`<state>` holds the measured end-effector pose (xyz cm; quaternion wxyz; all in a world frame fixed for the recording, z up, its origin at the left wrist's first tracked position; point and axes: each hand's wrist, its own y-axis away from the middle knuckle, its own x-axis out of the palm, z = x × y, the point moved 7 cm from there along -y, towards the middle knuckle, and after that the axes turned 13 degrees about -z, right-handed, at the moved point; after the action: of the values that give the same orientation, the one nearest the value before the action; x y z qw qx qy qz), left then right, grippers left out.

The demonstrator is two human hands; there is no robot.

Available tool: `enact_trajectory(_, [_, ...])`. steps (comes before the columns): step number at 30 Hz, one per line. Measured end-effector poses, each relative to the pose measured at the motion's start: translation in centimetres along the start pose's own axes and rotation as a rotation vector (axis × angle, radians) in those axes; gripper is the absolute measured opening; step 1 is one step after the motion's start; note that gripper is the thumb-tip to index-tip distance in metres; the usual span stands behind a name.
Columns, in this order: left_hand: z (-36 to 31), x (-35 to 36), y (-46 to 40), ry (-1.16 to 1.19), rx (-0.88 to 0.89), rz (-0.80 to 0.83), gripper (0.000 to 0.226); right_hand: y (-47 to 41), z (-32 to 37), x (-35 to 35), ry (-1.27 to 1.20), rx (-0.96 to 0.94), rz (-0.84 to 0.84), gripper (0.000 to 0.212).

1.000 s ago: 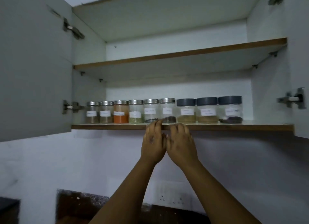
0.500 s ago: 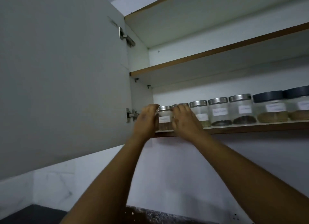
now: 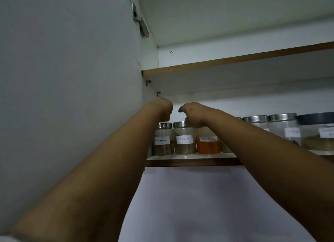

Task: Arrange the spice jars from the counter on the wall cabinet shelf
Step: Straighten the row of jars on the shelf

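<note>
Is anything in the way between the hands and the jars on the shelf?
Nothing visible is. The left hand is above the leftmost jar, and the right hand is at the lid of the cinnamon jar. Whether either grips a lid cannot be told.

Labelled, lidded spice jars (image 3: 184,138) stand upright in a row on the shelf (image 3: 191,162).

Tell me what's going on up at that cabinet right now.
A person is reaching both arms up into an open wall cabinet. The left hand is curled over the leftmost jar, and the right hand rests on the lid of the cinnamon jar beside it. A row of labelled spice jars already lines the lower shelf, including an orange-filled jar and a dark-lidded jar farther right. The upper shelf shows nothing on it from below.
</note>
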<state>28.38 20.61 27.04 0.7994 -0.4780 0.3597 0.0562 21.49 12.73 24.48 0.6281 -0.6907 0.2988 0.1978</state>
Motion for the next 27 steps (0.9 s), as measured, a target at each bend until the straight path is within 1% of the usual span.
enact_trajectory(2, [0.9,2.7,-1.0,-0.048,-0.012,0.167,0.034,-1.3,0.6,1.4,0.068,-0.029,0.048,0.047])
enact_trajectory(3, [1.2,3.4,-1.6,-0.064,-0.006,0.206,0.032,-2.0,0.7,2.1,0.125,-0.050,0.070,0.041])
enact_trajectory(5, [1.9,4.5,-3.0,-0.066,0.002,0.226,0.030,-3.2,0.9,3.3,0.247,-0.084,0.106,0.032])
enact_trajectory(7, [2.3,5.7,-4.0,-0.063,0.001,0.216,0.032,-4.4,0.7,4.0,0.313,-0.084,0.108,0.029])
enact_trajectory(10, [2.5,7.6,-5.4,-0.070,-0.002,0.193,0.036,-6.2,0.0,5.6,0.338,-0.028,0.132,0.029])
enact_trajectory(13, [2.3,9.9,-7.4,-0.077,-0.011,0.227,0.034,-7.9,-0.8,8.2,0.344,0.064,0.185,0.028])
enact_trajectory(17, [2.5,11.8,-9.3,-0.119,-0.005,0.284,0.035,-9.5,-1.2,10.1,0.349,0.109,0.234,0.010])
enact_trajectory(18, [2.6,12.1,-9.5,-0.126,-0.005,0.290,0.035,-9.8,-1.5,10.3,0.363,0.112,0.242,0.010])
enact_trajectory(21, [2.5,13.0,-10.5,-0.150,0.006,0.305,0.038,-10.2,-2.1,10.9,0.389,0.126,0.269,0.021])
enact_trajectory(24, [2.5,13.3,-10.9,-0.163,-0.009,0.320,0.038,-10.7,-2.2,11.2,0.291,0.164,0.245,0.012])
enact_trajectory(25, [2.5,13.3,-11.0,-0.152,-0.023,0.319,0.038,-10.8,-2.2,11.2,0.236,0.182,0.234,0.014])
enact_trajectory(27, [2.7,13.3,-11.0,-0.132,-0.054,0.321,0.039,-10.9,-2.2,11.1,0.221,0.145,0.233,0.027])
